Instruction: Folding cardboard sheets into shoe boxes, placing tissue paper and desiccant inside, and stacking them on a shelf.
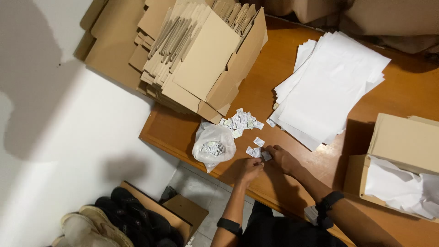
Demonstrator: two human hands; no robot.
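Shoes (pixel 116 219) heaped on the floor at far left; flattened cardboard boxes (pixel 192 55) stacked at the table's (pixel 256 82) back corner. Clear plastic bag (pixel 213 147) of small white sachets slumped near the front edge, more loose sachets (pixel 241 120) scattered just beyond. Left hand (pixel 250 168) and right hand (pixel 281 158) meeting over a few sachets (pixel 256 151) close to the edge, fingers pinched onto one between them; exact grip too small to make out. Sachets likely feather-light, soft and a little slick, best nipped at a sealed edge. White paper sheets (pixel 331 87) fanned to the right; open carton (pixel 402 160) with crumpled paper at far right.
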